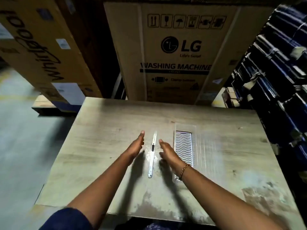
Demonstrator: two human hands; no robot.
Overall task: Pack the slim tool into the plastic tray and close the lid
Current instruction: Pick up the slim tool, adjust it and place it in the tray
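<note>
A slim silvery tool (152, 154) with a small dark slot lies lengthwise on the grey table (103, 133), between my two hands. My left hand (135, 146) hovers just left of it, fingers stretched and apart, holding nothing. My right hand (167, 151) sits just right of the tool, fingers open, with a gold bracelet on the wrist. To the right lies a clear plastic tray (183, 150) with a wavy ribbed insert, and its transparent lid (207, 151) is folded open flat beside it. Neither hand touches the tool or the tray.
A large LG washing-machine carton (176, 52) stands behind the table. Another carton (43, 47) leans at the back left. Stacked dark blue crates (279, 67) rise along the right side. The floor (21, 138) drops away beyond the table's left edge.
</note>
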